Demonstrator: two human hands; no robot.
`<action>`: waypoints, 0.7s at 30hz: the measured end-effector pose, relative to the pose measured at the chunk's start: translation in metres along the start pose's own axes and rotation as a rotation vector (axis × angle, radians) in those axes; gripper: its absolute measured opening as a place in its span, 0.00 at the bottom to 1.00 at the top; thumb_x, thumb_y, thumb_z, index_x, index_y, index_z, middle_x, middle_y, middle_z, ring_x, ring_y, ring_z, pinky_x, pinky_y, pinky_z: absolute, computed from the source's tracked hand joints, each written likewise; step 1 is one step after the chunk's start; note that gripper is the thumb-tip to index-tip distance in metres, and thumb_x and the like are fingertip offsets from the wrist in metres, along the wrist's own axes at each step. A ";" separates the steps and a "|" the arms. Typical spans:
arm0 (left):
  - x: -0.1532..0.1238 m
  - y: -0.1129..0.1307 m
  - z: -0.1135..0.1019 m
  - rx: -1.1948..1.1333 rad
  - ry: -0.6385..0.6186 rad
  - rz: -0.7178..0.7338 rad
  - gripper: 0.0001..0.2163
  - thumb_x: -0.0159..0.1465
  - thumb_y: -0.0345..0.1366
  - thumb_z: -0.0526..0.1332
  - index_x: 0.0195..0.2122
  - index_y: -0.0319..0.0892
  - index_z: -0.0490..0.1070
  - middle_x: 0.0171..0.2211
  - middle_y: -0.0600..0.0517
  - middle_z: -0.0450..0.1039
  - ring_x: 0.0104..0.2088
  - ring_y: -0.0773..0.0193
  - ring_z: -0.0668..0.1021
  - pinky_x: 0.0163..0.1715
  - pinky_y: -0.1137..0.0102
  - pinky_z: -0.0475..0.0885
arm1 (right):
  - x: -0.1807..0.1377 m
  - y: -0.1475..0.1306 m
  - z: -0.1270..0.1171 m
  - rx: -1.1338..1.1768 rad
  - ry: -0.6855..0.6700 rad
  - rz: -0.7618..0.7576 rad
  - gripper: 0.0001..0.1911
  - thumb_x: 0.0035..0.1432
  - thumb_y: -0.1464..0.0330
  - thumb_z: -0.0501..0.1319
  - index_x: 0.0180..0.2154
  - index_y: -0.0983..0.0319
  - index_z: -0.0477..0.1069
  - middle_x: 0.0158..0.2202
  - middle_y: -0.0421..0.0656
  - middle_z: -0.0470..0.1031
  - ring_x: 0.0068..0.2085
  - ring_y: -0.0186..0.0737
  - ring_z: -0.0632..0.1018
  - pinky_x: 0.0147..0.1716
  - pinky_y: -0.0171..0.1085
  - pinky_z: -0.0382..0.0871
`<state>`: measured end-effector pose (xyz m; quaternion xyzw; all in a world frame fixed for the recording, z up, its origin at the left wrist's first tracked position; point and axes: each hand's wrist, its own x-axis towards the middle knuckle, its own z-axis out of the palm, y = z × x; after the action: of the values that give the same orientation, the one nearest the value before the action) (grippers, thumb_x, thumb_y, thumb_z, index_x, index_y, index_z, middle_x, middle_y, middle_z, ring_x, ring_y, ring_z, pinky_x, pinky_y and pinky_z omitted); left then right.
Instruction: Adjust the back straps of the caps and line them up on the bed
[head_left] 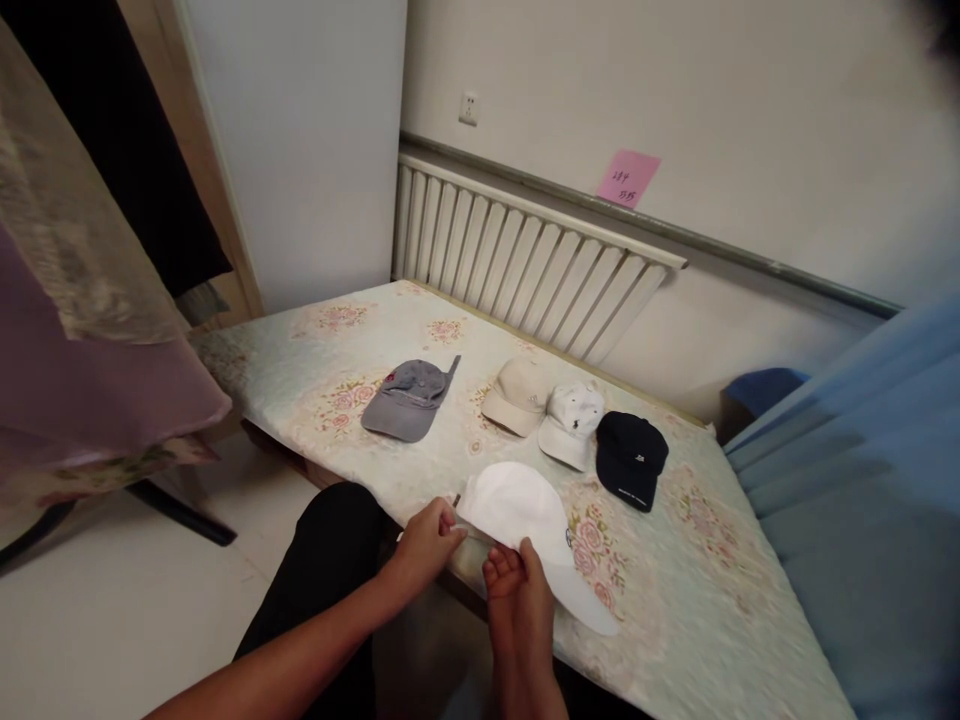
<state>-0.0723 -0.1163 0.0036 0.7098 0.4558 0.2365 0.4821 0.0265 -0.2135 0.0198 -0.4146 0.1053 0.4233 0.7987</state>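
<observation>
A white baseball cap [517,505] is held over the front edge of the table, its brim pointing to the lower right. My left hand [431,540] pinches the strap at the back of this cap. With thumb on the outside and fingers curled beneath, my right hand [521,590] grips the cap's lower edge near the brim. Beyond it stand a beige cap [517,395], a white cap with a small dark logo [574,420] and a black cap [632,455], side by side. A grey cap [412,395] with its strap sticking out lies farther left.
The table [300,380] has a flowered cover. Behind it are a white radiator [510,250] and a wall with a pink note [628,178]. Clothes [82,330] hang at left, a blue curtain [862,480] at right. My knee [322,570] is below the front edge.
</observation>
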 end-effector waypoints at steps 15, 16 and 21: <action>-0.012 0.047 0.041 -1.302 -0.401 -0.410 0.16 0.59 0.46 0.62 0.29 0.35 0.71 0.19 0.50 0.71 0.17 0.68 0.69 0.17 0.73 0.57 | -0.012 0.002 -0.003 -0.006 -0.127 -0.023 0.11 0.49 0.65 0.64 0.33 0.65 0.73 0.26 0.41 0.77 0.28 0.35 0.75 0.29 0.34 0.68; -0.011 0.047 0.041 -1.316 -0.400 -0.410 0.15 0.60 0.45 0.61 0.30 0.34 0.71 0.20 0.48 0.73 0.17 0.67 0.71 0.18 0.73 0.59 | -0.013 0.001 -0.003 -0.001 -0.121 -0.028 0.11 0.49 0.65 0.64 0.34 0.65 0.73 0.26 0.41 0.77 0.27 0.35 0.74 0.29 0.34 0.68; -0.007 0.054 0.029 -1.461 -0.271 -0.408 0.08 0.63 0.33 0.60 0.40 0.33 0.71 0.31 0.45 0.78 0.29 0.63 0.79 0.30 0.71 0.72 | -0.014 -0.003 -0.005 -0.006 -0.089 -0.058 0.10 0.48 0.65 0.66 0.33 0.62 0.72 0.26 0.37 0.75 0.25 0.31 0.71 0.25 0.32 0.64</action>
<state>-0.0307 -0.1429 0.0411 0.1360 0.2427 0.2949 0.9142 0.0208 -0.2266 0.0254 -0.4007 0.0563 0.4185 0.8131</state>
